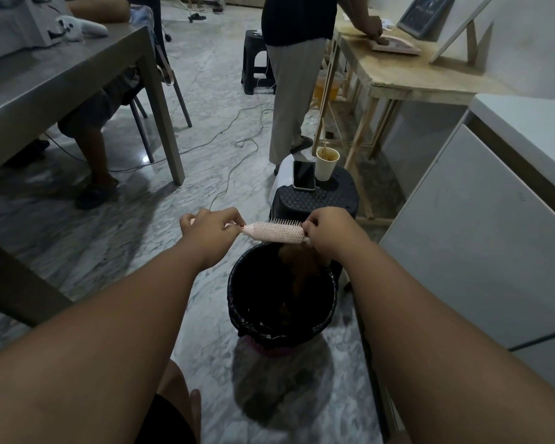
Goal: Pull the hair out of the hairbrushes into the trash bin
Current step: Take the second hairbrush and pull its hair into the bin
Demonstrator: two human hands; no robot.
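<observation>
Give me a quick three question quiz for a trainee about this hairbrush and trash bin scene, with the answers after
1. True or false: the pink round hairbrush is held level above the black-lined trash bin.
2. Which hand grips the brush handle? A) left hand B) right hand C) neither
3. Fill in: on the black stool beyond the bin, a phone lies beside a paper ____.

Key
1. True; brown hair hangs below it into the bin.
2. A; the right hand pinches at the brush's far tip.
3. cup
</observation>
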